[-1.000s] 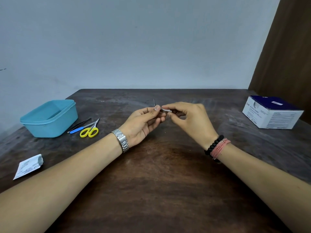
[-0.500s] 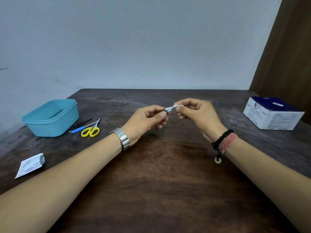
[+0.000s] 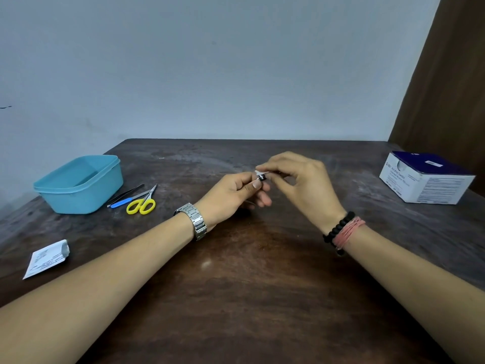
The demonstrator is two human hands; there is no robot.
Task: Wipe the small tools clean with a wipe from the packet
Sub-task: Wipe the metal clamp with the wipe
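Note:
My left hand [image 3: 233,194] pinches a small metal tool [image 3: 262,177] above the middle of the dark wooden table [image 3: 249,285]. My right hand [image 3: 301,185] pinches a small white wipe [image 3: 259,172] against that tool. Most of the tool is hidden by my fingers. On the left lie yellow-handled scissors [image 3: 143,203], a blue-handled tool [image 3: 126,202] and dark tweezers [image 3: 126,194]. A torn white wipe packet [image 3: 47,257] lies near the left edge.
A light blue plastic tub [image 3: 78,185] stands open at the back left, next to the loose tools. A white and dark blue box [image 3: 425,179] sits at the right edge. A brown curtain [image 3: 446,88] hangs behind it.
My right hand has moved left, back against my left hand, with the wipe over the tool. One second ago a thin metal part stood up from the tool; it no longer shows.

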